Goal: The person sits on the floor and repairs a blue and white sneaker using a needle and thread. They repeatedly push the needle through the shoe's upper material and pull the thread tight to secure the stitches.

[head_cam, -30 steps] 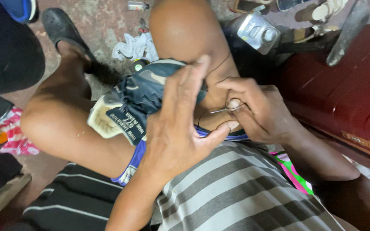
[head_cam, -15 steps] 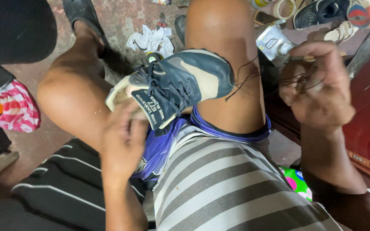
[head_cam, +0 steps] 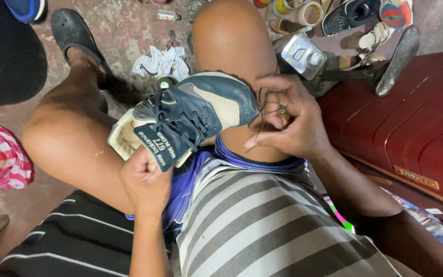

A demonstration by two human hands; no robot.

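Sneaker (head_cam: 201, 110), dark blue with a cream mesh panel on its side and dark laces, lies across the person's bare thighs, its toe pointing toward the right knee and its tongue flopped open toward the body. The left hand (head_cam: 144, 179) sits just below the tongue end, closed in a fist with the knuckles up; it appears to grip the shoe at the heel, though the fingers themselves are hidden under it. The right hand (head_cam: 288, 120) is at the toe end, touching the shoe's front edge, its fingers curled and pinched on a small metal needle (head_cam: 281, 109). Dark thread (head_cam: 259, 120) runs in loose loops from that pinch along the toe of the shoe and hangs down against the right thigh.

Below the shoe are blue shorts (head_cam: 190, 179) and a grey-and-white striped shirt (head_cam: 262, 225). Just right of the right arm stands a dark red case (head_cam: 411, 123). On the concrete floor beyond the knees lie a crumpled white cloth (head_cam: 160, 61), a square metal can (head_cam: 303, 54), rolls of tape (head_cam: 303, 11), a dark sandal (head_cam: 73, 36) on the left foot, and a heap of loose shoes and soles (head_cam: 365, 18).
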